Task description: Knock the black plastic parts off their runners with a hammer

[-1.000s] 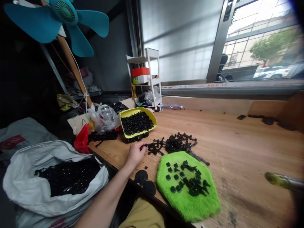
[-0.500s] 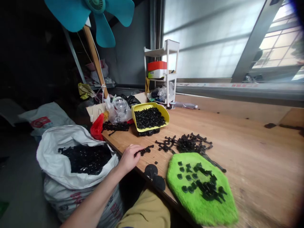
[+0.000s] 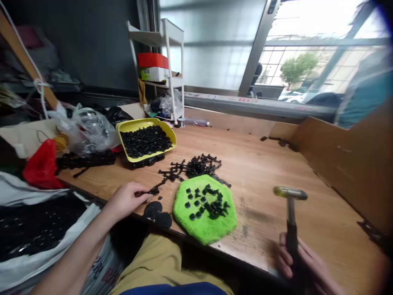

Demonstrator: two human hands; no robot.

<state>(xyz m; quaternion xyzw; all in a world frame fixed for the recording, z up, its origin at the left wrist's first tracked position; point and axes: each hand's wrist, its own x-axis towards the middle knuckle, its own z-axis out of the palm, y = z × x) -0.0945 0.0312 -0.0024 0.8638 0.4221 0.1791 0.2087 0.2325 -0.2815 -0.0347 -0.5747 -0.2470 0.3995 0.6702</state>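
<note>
I take the fuzzy bright-green hexagonal pad [image 3: 205, 209] on the wooden table [image 3: 276, 172] as my landmark. Just left of it, near the table's front edge, my left hand [image 3: 126, 199] is curled, its fingertips pinching one end of a thin black plastic strip of joined small parts [image 3: 152, 191]; the other end rests on the table, pointing toward the pad. To the pad's right, low at the front edge, my right hand [image 3: 302, 266] is wrapped around the dark handle of a small hammer with a yellowish-green head [image 3: 290, 193], held upright with the head above the wood.

The strip looks light and fairly stiff to me, moulded plastic that would flex a little and snap at its thin links rather than bend softly. I judge the pinch at the end to be enough for its weight, though a grip nearer the middle would keep it from swinging. Its surface looks smooth, so a light squeeze could slip.

On the pad lie many small black round caps [image 3: 206, 203]. Just behind the pad is a tangle of more black strips [image 3: 196, 166], and behind and left of that a yellow plastic tray heaped with black pieces [image 3: 146, 141]. Two flat black discs [image 3: 158, 214] lie at the pad's left front corner, close to my left hand. Far left of the pad a white sack of black parts [image 3: 37, 229] sits beside the table.
</note>
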